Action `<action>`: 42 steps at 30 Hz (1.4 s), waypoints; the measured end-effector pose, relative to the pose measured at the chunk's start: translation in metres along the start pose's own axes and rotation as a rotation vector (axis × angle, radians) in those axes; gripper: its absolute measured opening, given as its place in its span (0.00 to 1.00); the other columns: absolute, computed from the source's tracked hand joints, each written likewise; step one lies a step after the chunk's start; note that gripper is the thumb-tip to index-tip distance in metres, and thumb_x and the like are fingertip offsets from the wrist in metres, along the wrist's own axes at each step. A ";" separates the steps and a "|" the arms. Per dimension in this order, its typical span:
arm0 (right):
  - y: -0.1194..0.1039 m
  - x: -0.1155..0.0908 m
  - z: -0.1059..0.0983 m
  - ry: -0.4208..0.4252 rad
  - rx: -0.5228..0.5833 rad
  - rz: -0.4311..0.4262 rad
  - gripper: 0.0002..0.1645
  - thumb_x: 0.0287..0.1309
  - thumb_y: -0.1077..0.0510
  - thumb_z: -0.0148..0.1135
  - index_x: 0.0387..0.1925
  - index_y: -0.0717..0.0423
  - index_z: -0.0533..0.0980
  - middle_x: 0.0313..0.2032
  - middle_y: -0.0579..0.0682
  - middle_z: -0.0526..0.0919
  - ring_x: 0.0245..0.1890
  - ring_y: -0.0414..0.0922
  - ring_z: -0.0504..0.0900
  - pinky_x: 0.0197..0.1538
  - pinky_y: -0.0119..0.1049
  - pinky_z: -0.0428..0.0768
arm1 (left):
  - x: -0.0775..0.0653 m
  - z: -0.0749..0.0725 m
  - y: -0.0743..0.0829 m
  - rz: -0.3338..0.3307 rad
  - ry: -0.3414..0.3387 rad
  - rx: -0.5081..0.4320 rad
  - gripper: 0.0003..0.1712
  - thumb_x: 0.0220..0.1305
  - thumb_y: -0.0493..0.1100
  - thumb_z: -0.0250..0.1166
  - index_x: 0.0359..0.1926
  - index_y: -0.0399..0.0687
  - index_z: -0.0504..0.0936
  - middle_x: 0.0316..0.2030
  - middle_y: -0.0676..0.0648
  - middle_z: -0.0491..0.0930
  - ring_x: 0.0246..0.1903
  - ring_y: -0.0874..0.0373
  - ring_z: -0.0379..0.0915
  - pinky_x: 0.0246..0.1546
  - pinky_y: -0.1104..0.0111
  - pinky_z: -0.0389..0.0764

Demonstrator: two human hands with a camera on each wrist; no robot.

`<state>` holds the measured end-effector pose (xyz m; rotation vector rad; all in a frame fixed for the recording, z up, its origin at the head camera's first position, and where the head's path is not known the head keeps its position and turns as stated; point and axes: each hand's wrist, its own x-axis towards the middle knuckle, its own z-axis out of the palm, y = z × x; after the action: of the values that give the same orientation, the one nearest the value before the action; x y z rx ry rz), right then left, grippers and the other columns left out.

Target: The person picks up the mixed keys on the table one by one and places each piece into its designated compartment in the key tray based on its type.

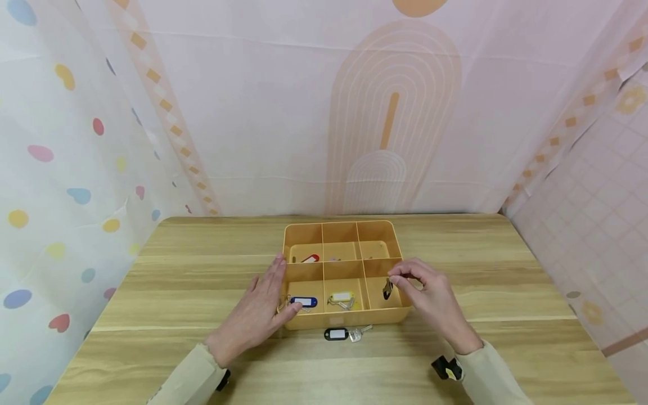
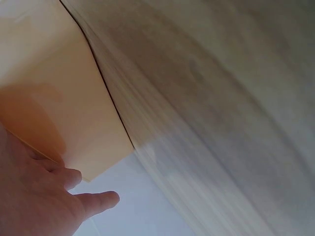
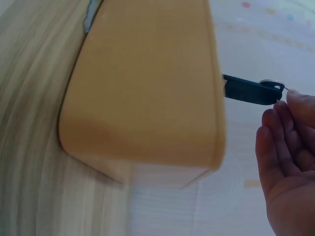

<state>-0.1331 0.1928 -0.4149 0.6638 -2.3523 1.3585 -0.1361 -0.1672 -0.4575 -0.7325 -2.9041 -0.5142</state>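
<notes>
An orange divided organizer box stands on the table. My right hand pinches a dark key tag by its ring, and the tag hangs over the front right compartment. My left hand rests with extended fingers along the box's left wall, its thumb over the front left corner. A blue key tag lies in the front left compartment. The front middle one holds a yellow key tag with keys. Part of a red key tag shows at the back left. Small items in the other back compartments are mostly hidden.
On the table before the box's front wall lies a black key tag with a silver key. The wooden tabletop extends around the box. Patterned curtains hang behind and at both sides.
</notes>
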 end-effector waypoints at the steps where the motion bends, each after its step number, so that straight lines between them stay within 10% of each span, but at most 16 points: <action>1: 0.002 0.001 0.001 0.004 -0.012 -0.006 0.08 0.63 0.69 0.69 0.39 0.54 0.85 0.40 0.43 0.87 0.40 0.39 0.84 0.45 0.27 0.85 | 0.000 0.000 0.000 0.000 -0.001 0.000 0.55 0.77 0.68 0.51 0.82 0.35 0.39 0.82 0.37 0.37 0.80 0.42 0.40 0.72 0.37 0.56; 9: 0.014 0.003 0.010 0.011 -0.143 -0.084 0.09 0.57 0.70 0.73 0.38 0.56 0.85 0.40 0.43 0.87 0.43 0.43 0.86 0.48 0.45 0.87 | 0.000 -0.001 0.001 -0.005 -0.015 -0.002 0.55 0.77 0.68 0.51 0.82 0.36 0.38 0.83 0.38 0.35 0.80 0.43 0.40 0.73 0.37 0.55; 28: 0.029 0.000 0.018 -0.065 -0.319 -0.105 0.08 0.56 0.67 0.76 0.38 0.57 0.87 0.43 0.48 0.87 0.48 0.48 0.85 0.52 0.46 0.85 | 0.001 0.000 -0.001 -0.004 -0.013 0.005 0.55 0.77 0.68 0.51 0.82 0.34 0.40 0.82 0.37 0.36 0.80 0.43 0.39 0.73 0.36 0.55; 42: 0.027 -0.006 0.013 -0.167 -0.318 0.035 0.32 0.71 0.48 0.64 0.70 0.58 0.73 0.72 0.58 0.71 0.74 0.61 0.64 0.72 0.66 0.63 | 0.001 0.000 0.000 0.000 -0.011 0.006 0.55 0.77 0.67 0.51 0.82 0.34 0.39 0.82 0.37 0.36 0.80 0.42 0.39 0.73 0.36 0.56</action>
<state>-0.1440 0.1944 -0.4438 0.6634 -2.6440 0.9396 -0.1371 -0.1670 -0.4571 -0.7370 -2.9147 -0.5021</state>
